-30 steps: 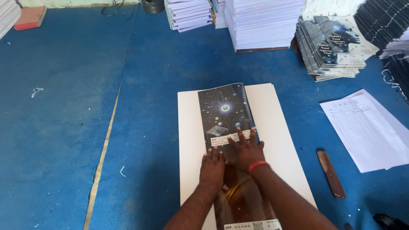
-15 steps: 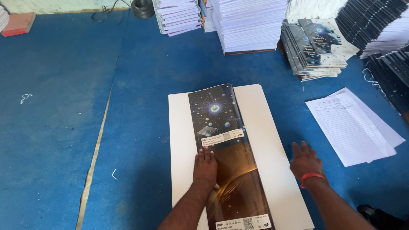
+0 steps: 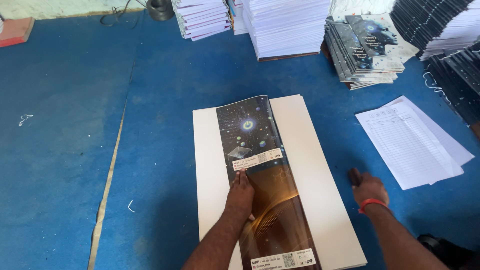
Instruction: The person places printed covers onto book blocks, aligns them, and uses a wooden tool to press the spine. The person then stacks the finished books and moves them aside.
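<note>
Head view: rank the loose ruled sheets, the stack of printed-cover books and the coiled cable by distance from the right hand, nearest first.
From the right hand:
1. Loose ruled sheets, on the blue floor just right of it.
2. Stack of printed-cover books, farther back on the right.
3. Coiled cable, far back left by the wall.

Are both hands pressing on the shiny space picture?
No, only the left hand lies on the printed sheet; the right hand is off to the side on a dark stick on the blue floor.
</note>
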